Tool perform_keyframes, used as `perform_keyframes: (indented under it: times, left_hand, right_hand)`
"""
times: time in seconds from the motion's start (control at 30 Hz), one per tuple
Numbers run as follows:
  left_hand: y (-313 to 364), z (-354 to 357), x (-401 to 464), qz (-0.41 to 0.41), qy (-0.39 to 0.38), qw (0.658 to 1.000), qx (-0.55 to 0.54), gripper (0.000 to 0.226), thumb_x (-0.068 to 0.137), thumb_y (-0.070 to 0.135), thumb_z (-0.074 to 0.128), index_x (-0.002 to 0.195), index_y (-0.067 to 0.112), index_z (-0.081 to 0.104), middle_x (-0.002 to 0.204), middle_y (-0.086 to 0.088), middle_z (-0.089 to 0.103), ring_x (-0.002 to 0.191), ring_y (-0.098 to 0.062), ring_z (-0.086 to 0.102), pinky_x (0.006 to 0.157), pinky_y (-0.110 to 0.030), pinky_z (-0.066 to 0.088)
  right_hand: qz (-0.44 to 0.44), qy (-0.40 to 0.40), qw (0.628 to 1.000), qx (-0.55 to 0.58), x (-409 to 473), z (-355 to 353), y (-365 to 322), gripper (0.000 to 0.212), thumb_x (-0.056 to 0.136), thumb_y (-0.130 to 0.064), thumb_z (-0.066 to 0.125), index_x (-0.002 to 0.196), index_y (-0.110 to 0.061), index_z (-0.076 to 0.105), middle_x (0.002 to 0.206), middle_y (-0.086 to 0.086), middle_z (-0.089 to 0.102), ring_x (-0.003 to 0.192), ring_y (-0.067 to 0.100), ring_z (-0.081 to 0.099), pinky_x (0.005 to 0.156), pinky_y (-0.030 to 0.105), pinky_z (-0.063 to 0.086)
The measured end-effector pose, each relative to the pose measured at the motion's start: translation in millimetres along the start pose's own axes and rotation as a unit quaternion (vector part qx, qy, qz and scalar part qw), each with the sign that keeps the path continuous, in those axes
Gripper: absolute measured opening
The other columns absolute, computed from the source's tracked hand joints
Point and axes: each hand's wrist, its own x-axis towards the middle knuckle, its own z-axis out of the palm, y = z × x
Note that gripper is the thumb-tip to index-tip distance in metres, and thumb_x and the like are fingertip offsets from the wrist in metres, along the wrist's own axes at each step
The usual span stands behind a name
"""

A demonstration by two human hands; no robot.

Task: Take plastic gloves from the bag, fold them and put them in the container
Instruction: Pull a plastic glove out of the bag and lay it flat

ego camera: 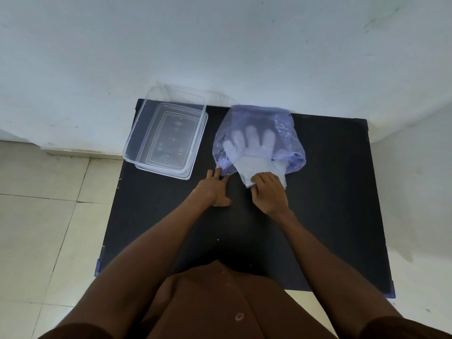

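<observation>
Step in hand: pulling gloves out of the bag; right hand (269, 192) has its grip closed on the cuff end of the plastic gloves (254, 152), fingers of the stack still inside the translucent purple bag (281, 121) at the back of the black bench (330, 204); left hand (215, 189) lies open, fingertips pinning the bag's bunched corner; best to pull straight toward the body, keep the bag pinned; clear container (166, 133) sits just left of the bag, looks empty.

No readable text anywhere. Container (166, 133) at 11 o'clock has embossed marks on its base, too blurred to read.
</observation>
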Motion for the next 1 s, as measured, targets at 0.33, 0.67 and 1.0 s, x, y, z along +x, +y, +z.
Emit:
perform_keyframes:
  times: [0.33,0.67,1.0]
  left_hand:
    - [-3,5,2,0.012,0.01,0.999,0.03,0.101,0.082,0.054,0.065,0.16,0.019,0.012,0.168,-0.013,-0.004,0.152,-0.038,0.009,0.112,-0.052,0.036]
    - [-7,6,2,0.028,0.014,0.998,0.063,0.099,0.084,0.053,0.064,0.16,0.02,0.01,0.167,-0.014,-0.002,0.151,-0.038,0.012,0.113,-0.053,0.036]
    - [-8,7,1,0.04,0.05,0.998,0.027,0.074,0.092,0.038,0.054,0.157,0.018,0.024,0.164,-0.015,0.011,0.147,-0.039,0.021,0.111,-0.054,0.038]
  right_hand:
    - [-0.009,0.019,0.997,0.069,-45,-1,-14,0.009,0.079,-0.004,0.063,0.087,-0.003,0.067,0.085,0.01,0.068,0.078,0.028,0.064,0.067,0.039,0.055]
    - [0.067,-0.086,0.992,0.061,-73,-4,-31,0.016,0.086,-0.02,0.059,0.093,-0.011,0.071,0.089,0.005,0.073,0.082,0.022,0.065,0.066,0.035,0.054]
    - [0.098,-0.184,0.975,0.074,-101,-10,-42,0.027,0.093,-0.033,0.057,0.105,-0.014,0.072,0.104,0.003,0.074,0.095,0.018,0.064,0.082,0.033,0.053]
